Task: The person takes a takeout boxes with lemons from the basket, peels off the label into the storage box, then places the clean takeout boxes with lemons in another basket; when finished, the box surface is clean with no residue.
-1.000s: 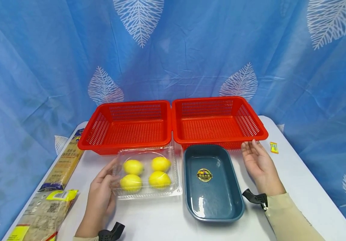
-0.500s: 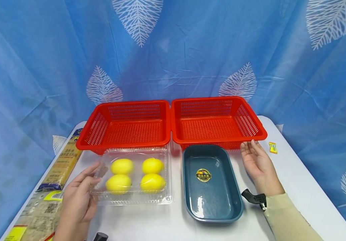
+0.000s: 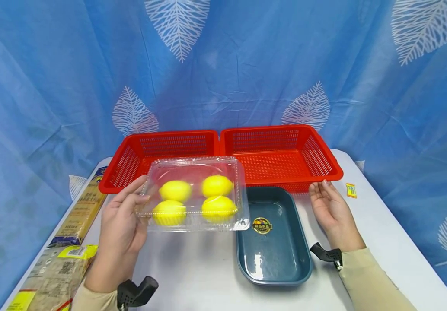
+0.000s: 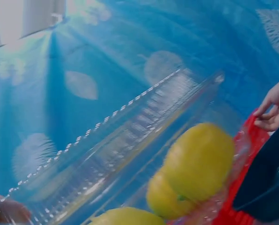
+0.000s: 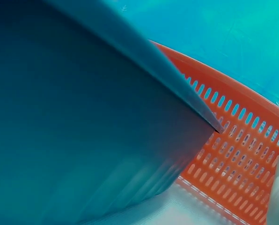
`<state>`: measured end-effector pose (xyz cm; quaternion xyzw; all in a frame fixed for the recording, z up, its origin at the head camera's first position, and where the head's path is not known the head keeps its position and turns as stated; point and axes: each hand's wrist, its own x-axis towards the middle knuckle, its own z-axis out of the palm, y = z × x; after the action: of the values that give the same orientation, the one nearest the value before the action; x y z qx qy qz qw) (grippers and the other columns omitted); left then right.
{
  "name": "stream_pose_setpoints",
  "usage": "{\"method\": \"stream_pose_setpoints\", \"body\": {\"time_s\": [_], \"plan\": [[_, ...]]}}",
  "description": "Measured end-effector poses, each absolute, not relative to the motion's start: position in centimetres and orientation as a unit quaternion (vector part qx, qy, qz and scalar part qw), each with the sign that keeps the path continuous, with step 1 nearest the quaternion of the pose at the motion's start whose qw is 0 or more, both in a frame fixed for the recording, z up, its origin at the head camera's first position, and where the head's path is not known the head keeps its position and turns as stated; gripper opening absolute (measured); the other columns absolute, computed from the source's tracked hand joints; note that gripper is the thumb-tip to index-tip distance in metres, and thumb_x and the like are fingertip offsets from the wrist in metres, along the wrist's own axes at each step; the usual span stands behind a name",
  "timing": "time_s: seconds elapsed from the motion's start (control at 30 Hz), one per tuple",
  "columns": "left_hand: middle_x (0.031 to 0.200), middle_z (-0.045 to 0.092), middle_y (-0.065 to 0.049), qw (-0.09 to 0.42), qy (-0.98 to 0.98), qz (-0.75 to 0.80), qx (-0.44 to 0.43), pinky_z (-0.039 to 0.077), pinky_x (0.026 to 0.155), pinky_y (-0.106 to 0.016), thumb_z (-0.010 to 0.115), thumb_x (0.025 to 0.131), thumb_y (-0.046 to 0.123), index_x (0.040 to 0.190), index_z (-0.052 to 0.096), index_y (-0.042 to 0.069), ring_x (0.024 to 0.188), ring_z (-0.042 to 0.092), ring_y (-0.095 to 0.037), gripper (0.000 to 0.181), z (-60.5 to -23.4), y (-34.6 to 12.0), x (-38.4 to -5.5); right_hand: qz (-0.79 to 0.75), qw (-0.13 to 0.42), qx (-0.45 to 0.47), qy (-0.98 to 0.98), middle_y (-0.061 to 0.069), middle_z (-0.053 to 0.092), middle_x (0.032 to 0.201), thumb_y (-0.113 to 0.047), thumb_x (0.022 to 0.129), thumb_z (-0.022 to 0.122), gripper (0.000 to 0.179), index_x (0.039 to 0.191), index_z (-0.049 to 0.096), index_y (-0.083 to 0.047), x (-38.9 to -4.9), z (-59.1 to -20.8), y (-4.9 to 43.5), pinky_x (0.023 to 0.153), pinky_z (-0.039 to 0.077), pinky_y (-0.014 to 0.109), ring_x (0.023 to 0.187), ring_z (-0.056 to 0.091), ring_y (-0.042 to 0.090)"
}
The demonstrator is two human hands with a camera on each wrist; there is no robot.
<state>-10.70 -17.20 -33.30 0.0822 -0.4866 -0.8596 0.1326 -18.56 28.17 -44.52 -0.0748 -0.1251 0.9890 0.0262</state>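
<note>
My left hand (image 3: 122, 233) grips the left edge of a clear plastic clamshell box (image 3: 196, 168), thumb above. It is held up in the air, in front of the left red basket (image 3: 120, 172) and partly over the tray. Several yellow lemons (image 3: 218, 207) sit inside; the left wrist view shows some lemons (image 4: 200, 161) up close. My right hand (image 3: 332, 211) rests palm up on the table, fingers loosely bent, fingertips at the front rim of the right red basket (image 3: 278, 164). Whether they touch the rim is hard to tell. Between the hands stands a dark blue tray (image 3: 274, 259) with a fruit label.
A spaghetti packet (image 3: 79, 211) and a clear bag with a yellow label (image 3: 52, 276) lie along the table's left side. A small yellow packet (image 3: 351, 190) is at the right. Blue leaf-print curtain (image 3: 231, 65) hangs behind the white table (image 3: 192, 276).
My left hand first shifted the box of lemons left, then raised it and moved it right, toward the tray. My right hand has stayed in place.
</note>
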Motion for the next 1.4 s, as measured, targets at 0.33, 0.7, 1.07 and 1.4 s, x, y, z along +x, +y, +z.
{"method": "stream_pose_setpoints", "body": {"time_s": [0.33,0.7,1.07,1.4], "plan": [[0.144,0.054,-0.010,0.163,-0.483,-0.860,0.042,0.048,0.063,-0.021,0.053,0.096,-0.005,0.136,0.067,-0.005,0.099,0.056,-0.019,0.043,-34.5,-9.7,-17.8,0.988,0.027,-0.066,-0.133,0.014,0.062,0.111,0.002,0.104,0.059,0.028,0.130,0.050,-0.006,-18.5,-44.7,28.3,0.102,0.052,0.032,0.101,0.064,0.025],[0.135,0.062,-0.007,0.165,-0.517,-0.839,0.035,0.052,0.064,-0.024,0.060,0.096,-0.001,0.131,0.073,0.001,0.080,0.055,-0.021,0.038,-34.0,-2.6,-24.3,0.986,0.029,-0.079,-0.142,0.014,0.063,0.112,0.000,0.103,0.062,0.029,0.130,0.053,-0.006,-18.8,-44.7,27.9,0.101,0.053,0.033,0.102,0.065,0.024],[0.124,0.065,-0.014,0.177,-0.547,-0.816,0.061,0.037,0.053,-0.022,0.058,0.094,0.000,0.129,0.073,-0.001,0.069,0.045,-0.016,0.039,-35.2,1.3,-28.4,0.986,0.026,-0.077,-0.143,0.014,0.062,0.111,0.001,0.104,0.061,0.025,0.127,0.053,-0.005,-18.5,-44.8,28.2,0.102,0.052,0.032,0.101,0.064,0.025],[0.123,0.068,-0.009,0.165,-0.594,-0.782,0.096,0.055,0.068,-0.026,0.059,0.095,0.005,0.128,0.074,0.001,0.092,0.059,-0.020,0.036,-37.2,2.7,-29.7,0.985,0.028,-0.080,-0.149,0.014,0.063,0.111,0.000,0.103,0.062,0.026,0.126,0.053,-0.005,-18.5,-44.8,28.3,0.102,0.053,0.032,0.101,0.065,0.024]]}}
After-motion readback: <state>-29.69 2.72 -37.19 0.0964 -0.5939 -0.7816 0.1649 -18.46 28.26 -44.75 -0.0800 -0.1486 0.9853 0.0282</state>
